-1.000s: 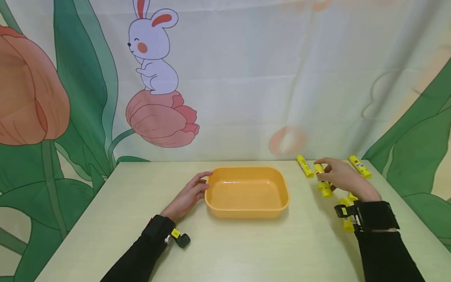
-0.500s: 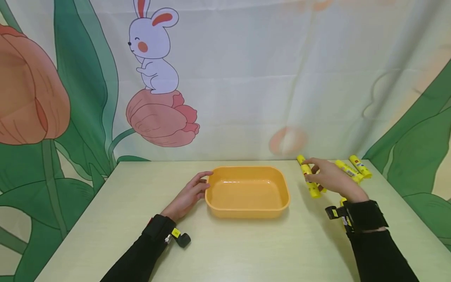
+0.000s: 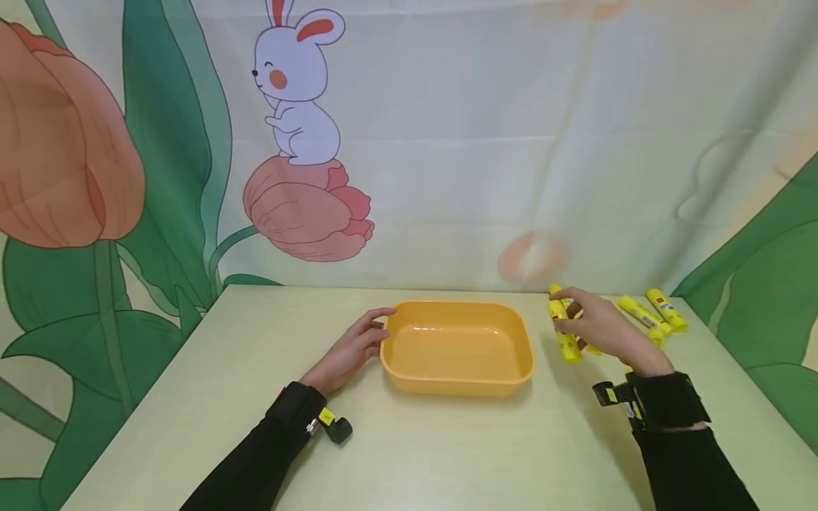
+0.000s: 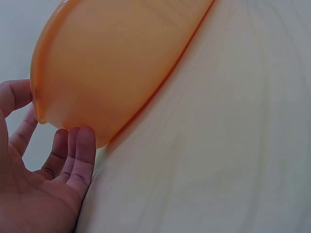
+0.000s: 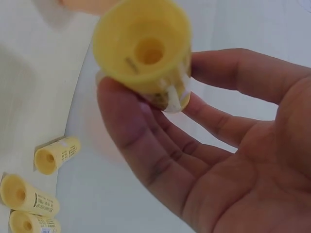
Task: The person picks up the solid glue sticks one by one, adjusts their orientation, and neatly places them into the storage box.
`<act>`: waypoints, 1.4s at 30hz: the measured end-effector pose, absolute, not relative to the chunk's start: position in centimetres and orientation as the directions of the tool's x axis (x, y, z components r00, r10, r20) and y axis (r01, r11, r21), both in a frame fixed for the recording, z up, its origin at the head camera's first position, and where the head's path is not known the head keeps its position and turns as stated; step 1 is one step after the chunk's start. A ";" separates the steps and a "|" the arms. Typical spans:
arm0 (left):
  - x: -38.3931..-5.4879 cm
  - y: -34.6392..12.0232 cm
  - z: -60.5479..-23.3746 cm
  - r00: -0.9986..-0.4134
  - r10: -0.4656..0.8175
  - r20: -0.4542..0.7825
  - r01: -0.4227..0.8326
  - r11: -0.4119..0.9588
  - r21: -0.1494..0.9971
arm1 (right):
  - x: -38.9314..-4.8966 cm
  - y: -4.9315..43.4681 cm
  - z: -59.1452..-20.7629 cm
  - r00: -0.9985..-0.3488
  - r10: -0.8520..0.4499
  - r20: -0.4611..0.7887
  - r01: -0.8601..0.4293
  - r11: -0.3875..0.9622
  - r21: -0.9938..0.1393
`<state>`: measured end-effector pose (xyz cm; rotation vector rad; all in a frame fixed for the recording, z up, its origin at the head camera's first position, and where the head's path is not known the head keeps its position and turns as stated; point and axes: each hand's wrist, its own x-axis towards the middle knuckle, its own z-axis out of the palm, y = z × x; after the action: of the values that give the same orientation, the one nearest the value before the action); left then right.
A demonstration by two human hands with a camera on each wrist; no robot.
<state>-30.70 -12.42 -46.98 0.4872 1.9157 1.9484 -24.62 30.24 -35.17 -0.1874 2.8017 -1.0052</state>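
Yellow tube (image 3: 567, 346), pinched by right hand (image 3: 603, 326), is being brought nearer the tray (image 3: 456, 387) touched by relaxed left hand (image 3: 348, 355).

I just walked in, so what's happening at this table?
A person's right hand holds a yellow tube in its fingers, to the right of an orange tray. Their left hand touches the tray's left end. More yellow tubes lie on the table near the right hand.

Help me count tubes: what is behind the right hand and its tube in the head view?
Past the held tube, another tube shows its end; below the right hand, a yellow sliver. The hand covers the rest, so the count there is unclear.
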 end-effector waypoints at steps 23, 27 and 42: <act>-30.6 -12.3 -46.9 -0.881 0.472 -0.018 -0.023 -0.005 1.000 | -24.5 27.1 -35.0 -0.974 -0.216 0.063 -0.202 0.717 -0.668; -30.7 -12.3 -46.9 -0.879 0.477 -0.016 -0.020 -0.003 1.000 | -24.5 26.6 -35.2 -0.970 -0.227 0.092 -0.228 0.699 -0.678; -30.8 -12.4 -47.2 -0.877 0.481 -0.001 -0.015 -0.025 1.000 | -24.3 24.8 -36.0 -0.955 -0.282 0.091 -0.260 0.653 -0.711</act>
<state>-30.80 -12.38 -47.16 0.4880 1.9094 1.9644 -24.32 24.79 -35.95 -0.4647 2.8306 -1.2114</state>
